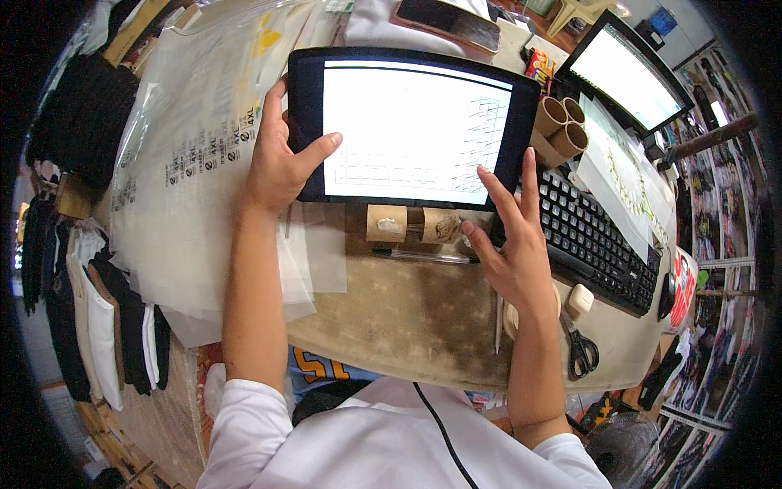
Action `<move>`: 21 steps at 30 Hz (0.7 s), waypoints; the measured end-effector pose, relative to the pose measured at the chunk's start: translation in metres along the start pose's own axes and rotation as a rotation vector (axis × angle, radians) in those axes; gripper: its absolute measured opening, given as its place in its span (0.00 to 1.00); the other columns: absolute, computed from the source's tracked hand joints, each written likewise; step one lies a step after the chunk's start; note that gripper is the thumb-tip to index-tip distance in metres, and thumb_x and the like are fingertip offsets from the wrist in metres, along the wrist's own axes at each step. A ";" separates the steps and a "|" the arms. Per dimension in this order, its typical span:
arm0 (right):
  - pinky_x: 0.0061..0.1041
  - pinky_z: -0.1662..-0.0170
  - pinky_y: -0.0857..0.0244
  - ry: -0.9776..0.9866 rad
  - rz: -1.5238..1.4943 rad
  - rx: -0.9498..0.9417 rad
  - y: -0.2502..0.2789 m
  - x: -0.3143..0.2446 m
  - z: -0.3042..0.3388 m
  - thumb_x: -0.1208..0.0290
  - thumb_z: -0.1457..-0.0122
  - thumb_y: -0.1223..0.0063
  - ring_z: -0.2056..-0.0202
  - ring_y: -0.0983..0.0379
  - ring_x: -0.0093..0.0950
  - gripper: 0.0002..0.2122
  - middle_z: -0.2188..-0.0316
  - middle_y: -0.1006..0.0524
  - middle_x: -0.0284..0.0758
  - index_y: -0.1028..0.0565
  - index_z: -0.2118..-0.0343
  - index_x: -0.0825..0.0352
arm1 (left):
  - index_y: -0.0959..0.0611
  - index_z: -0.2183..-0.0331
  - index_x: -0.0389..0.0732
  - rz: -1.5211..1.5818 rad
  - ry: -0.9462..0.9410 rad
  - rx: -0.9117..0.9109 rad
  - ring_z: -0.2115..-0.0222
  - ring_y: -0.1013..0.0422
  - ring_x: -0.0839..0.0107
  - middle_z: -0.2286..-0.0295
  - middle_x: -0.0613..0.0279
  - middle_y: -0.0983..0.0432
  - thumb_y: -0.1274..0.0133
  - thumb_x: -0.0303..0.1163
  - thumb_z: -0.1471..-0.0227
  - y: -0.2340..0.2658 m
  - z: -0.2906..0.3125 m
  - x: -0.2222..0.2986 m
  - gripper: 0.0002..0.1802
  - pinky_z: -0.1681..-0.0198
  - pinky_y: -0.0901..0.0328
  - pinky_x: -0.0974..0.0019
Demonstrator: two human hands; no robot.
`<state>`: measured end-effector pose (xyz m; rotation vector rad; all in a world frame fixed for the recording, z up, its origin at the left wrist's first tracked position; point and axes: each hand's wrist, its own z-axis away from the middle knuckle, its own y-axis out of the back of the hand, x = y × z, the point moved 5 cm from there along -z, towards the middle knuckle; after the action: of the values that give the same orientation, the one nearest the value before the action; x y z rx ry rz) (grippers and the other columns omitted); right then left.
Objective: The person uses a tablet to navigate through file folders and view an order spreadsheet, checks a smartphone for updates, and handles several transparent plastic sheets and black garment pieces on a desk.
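A black-framed tablet [415,122] is raised above the table, its bright screen showing a white page with a table and some sketched lines. My left hand [281,159] grips its left edge, thumb over the front and fingers behind. Near the lower right of the screen is my right hand [513,232], fingers spread, the index fingertip at the glass. Below the tablet lie two short cardboard tubes [386,223] and a clear pen [423,256].
Clear plastic bags [187,171] cover the table's left side. To the right are a black keyboard [599,236], a monitor [627,69], upright cardboard tubes [562,126], scissors [582,350] and a small white case [580,299]. A phone [448,24] lies beyond the tablet. Clothes [102,306] hang at left.
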<state>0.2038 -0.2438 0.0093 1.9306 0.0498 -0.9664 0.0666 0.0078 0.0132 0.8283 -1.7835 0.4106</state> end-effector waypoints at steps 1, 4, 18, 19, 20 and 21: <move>0.42 0.42 0.36 -0.004 -0.006 -0.001 0.000 0.000 0.000 0.72 0.48 0.37 0.39 0.40 0.55 0.28 0.30 0.60 0.48 0.30 0.42 0.53 | 0.45 0.40 0.31 0.000 0.003 -0.003 0.51 0.29 0.64 0.52 0.45 0.29 0.40 0.26 0.55 0.000 0.001 0.001 0.45 0.46 0.35 0.63; 0.42 0.42 0.36 -0.019 -0.020 -0.007 0.001 0.000 0.001 0.72 0.48 0.37 0.39 0.40 0.55 0.28 0.30 0.60 0.48 0.30 0.41 0.53 | 0.45 0.40 0.31 -0.019 -0.008 -0.014 0.52 0.29 0.64 0.52 0.46 0.29 0.40 0.26 0.55 -0.001 0.001 0.003 0.45 0.46 0.35 0.63; 0.40 0.43 0.35 -0.028 -0.032 -0.010 0.001 0.000 0.001 0.74 0.49 0.37 0.39 0.38 0.52 0.29 0.30 0.60 0.49 0.30 0.41 0.52 | 0.45 0.40 0.32 -0.080 -0.016 -0.007 0.52 0.28 0.63 0.54 0.43 0.28 0.39 0.28 0.55 0.000 0.001 0.001 0.45 0.47 0.32 0.63; 0.40 0.43 0.35 -0.033 -0.035 -0.011 0.000 0.000 0.001 0.74 0.49 0.37 0.39 0.38 0.52 0.30 0.30 0.60 0.49 0.30 0.41 0.52 | 0.45 0.40 0.32 -0.084 -0.025 -0.010 0.53 0.28 0.63 0.54 0.43 0.28 0.39 0.28 0.55 0.001 0.001 0.001 0.45 0.48 0.32 0.63; 0.40 0.43 0.35 -0.037 -0.037 -0.012 0.000 0.000 0.001 0.74 0.49 0.37 0.39 0.38 0.52 0.30 0.30 0.60 0.49 0.30 0.41 0.52 | 0.45 0.40 0.31 -0.092 -0.028 -0.007 0.52 0.28 0.63 0.54 0.43 0.28 0.39 0.28 0.55 0.001 0.001 0.001 0.45 0.47 0.32 0.63; 0.40 0.43 0.34 -0.027 -0.026 -0.008 0.000 0.001 0.001 0.74 0.49 0.37 0.39 0.38 0.52 0.30 0.30 0.60 0.49 0.30 0.41 0.52 | 0.45 0.40 0.31 -0.100 -0.032 -0.005 0.52 0.28 0.63 0.53 0.43 0.28 0.39 0.28 0.55 0.001 0.001 0.001 0.46 0.47 0.32 0.63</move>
<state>0.2035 -0.2450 0.0088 1.9133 0.0627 -1.0082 0.0649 0.0073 0.0139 0.9209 -1.7637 0.3288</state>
